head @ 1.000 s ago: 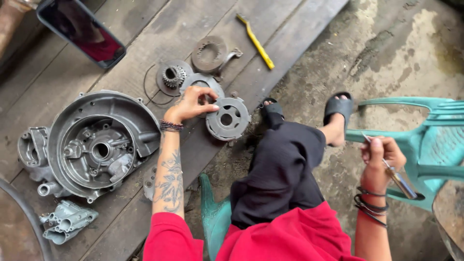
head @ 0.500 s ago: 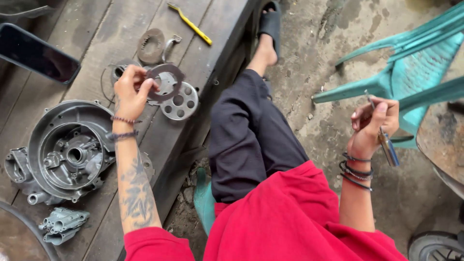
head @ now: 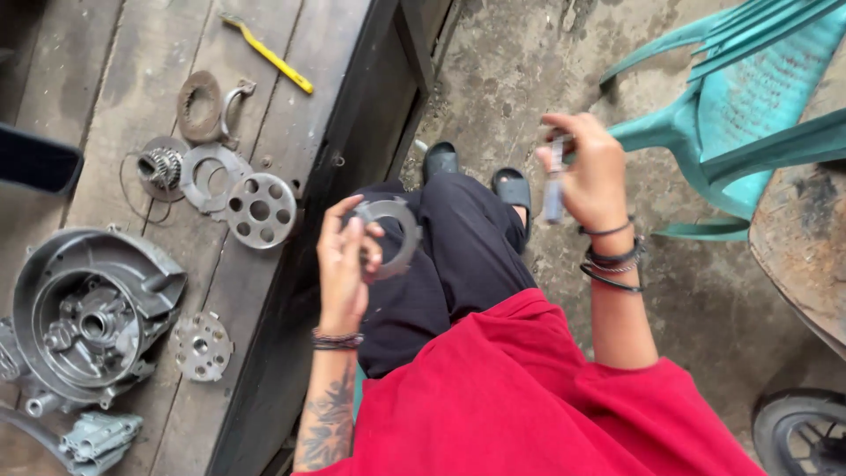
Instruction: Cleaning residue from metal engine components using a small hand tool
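My left hand [head: 344, 264] grips a flat grey metal ring plate [head: 398, 231] above my lap, off the edge of the wooden platform [head: 132, 97]. My right hand [head: 592, 167] is raised over the concrete floor and holds a thin, blurred tool [head: 553, 187] with a pale shaft. On the platform lie a round drilled disc [head: 260, 210], another ring plate [head: 207, 176], a small gear [head: 162, 166] and a big grey engine cover [head: 84, 317].
A yellow-handled tool [head: 269, 55] and a rusty ring [head: 199, 106] lie further up the boards. A smaller holed plate [head: 201, 345] sits beside the cover. A teal plastic chair [head: 749, 97] stands at the right, a tyre [head: 802, 432] at the lower right.
My left hand lifted a ring plate off the platform and brought it over my lap. My right hand rose with its tool. The view swung right.
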